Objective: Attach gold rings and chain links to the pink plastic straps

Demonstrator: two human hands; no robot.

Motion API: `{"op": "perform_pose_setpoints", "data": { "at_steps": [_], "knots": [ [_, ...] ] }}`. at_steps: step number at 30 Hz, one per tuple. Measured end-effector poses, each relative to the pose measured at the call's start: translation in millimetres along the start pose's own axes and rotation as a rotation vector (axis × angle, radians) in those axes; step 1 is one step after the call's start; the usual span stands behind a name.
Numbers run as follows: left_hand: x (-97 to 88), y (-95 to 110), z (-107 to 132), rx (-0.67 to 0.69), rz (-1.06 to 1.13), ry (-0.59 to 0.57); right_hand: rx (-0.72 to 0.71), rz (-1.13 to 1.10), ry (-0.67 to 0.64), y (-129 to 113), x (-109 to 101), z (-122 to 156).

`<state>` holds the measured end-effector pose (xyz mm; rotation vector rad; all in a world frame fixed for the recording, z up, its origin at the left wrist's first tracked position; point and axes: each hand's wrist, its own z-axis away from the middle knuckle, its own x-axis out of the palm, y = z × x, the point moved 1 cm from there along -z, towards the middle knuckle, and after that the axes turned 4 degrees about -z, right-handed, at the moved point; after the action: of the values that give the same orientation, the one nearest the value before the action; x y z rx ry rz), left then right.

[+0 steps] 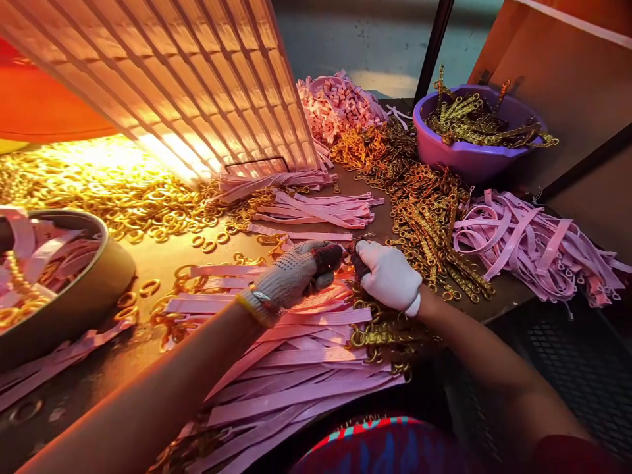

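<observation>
My left hand [303, 266], in a grey dotted knit glove with dark fingertips, is closed in a pinch near the middle of the view. Close against it, my right hand [382, 273] in a white glove with dark fingers is also pinched shut. A small piece between the fingertips is mostly hidden, so its kind does not show. Under both hands lies a wide spread of pink straps [296, 359], with gold rings at their left ends. Gold chain pieces [390, 336] lie at the right ends, just below my right hand.
Loose gold rings [162, 204] cover the table's left back, beneath a ribbed panel [197, 79]. A round tub [116, 263] of straps stands left. More chain pieces [424, 217], a purple basin [464, 155] of chains and pink strap piles [538, 243] are on the right.
</observation>
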<state>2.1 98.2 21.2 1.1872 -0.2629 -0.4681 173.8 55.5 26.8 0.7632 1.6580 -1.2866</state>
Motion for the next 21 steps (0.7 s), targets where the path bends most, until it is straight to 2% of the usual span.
{"op": "perform_pose_setpoints", "data": {
  "at_steps": [3,7,11,12,15,16,18,21],
  "knots": [
    [-1.0,-3.7,2.6,0.047,-0.146,-0.024,0.0,0.115,-0.035,-8.8,-0.2,-0.5],
    [-7.3,2.6,0.1,0.28,-0.559,0.026,-0.02,0.237,-0.023,-10.8,4.2,-1.0],
    [-7.2,0.3,-2.5,0.197,-0.526,-0.157,-0.046,0.314,-0.041,-8.3,10.0,-2.9],
    [-6.2,-2.8,-3.6,0.221,-0.541,-0.147,-0.052,0.307,-0.045,-7.4,11.0,-3.5],
    [-4.1,-14.9,-6.3,0.376,-0.654,-0.024,-0.045,0.262,-0.034,-5.3,11.1,-4.9],
    [-4.2,-18.9,-6.3,0.383,-0.652,-0.012,-0.041,0.253,-0.028,-5.4,9.7,-5.2],
    [-5.7,-24.1,-4.1,0.321,-0.576,-0.012,-0.052,0.253,-0.046,-7.0,5.2,-5.7],
    [-8.1,-23.4,3.8,0.252,-0.506,0.036,-0.098,0.244,-0.148,-10.8,-3.0,-6.9]
  ]
}}
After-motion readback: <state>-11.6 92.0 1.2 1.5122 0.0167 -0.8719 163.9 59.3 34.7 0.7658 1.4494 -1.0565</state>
